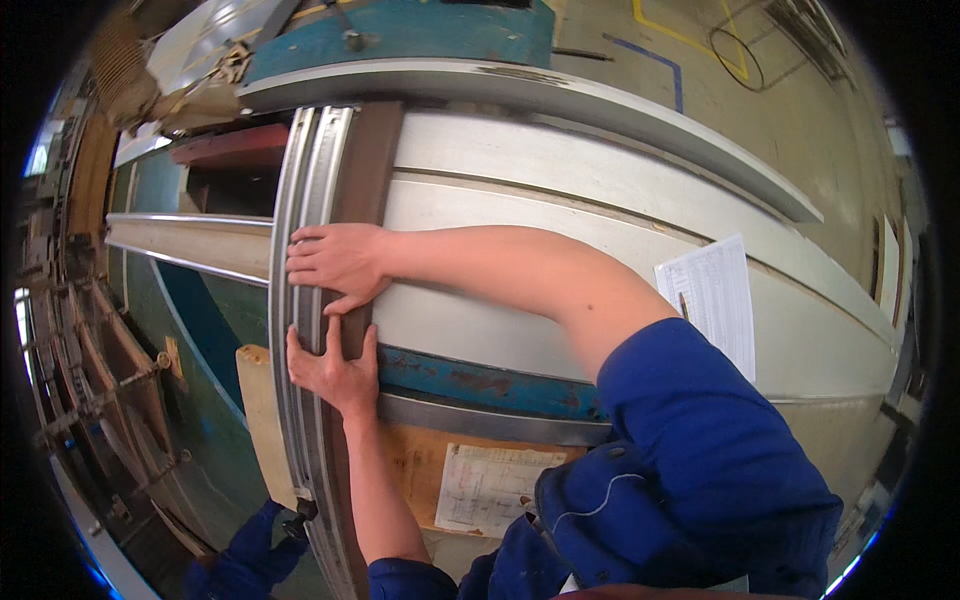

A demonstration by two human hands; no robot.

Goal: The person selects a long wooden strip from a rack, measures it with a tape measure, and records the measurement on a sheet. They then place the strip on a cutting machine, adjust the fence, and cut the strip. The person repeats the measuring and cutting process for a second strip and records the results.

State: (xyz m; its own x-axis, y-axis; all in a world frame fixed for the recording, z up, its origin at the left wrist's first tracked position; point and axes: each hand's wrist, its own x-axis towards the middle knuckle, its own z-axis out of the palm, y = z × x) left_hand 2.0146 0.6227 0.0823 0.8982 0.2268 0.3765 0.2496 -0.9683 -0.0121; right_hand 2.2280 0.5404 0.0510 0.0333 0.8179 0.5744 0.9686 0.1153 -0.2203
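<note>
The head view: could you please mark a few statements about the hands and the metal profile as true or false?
1. Both hands rest on the long metal profile. True.
2. The right hand holds a hammer. False: it lies on the profile, no tool in its grip.
3. The left hand sits nearer the person than the right. True.
4. The printed sheet lies under the left hand. False: it lies far right on the grey panel.

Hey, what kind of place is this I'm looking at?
Probably a factory or metal workshop: long metal profiles lie across a workbench, painted lines mark the concrete floor, and paper sheets lie nearby.
</note>
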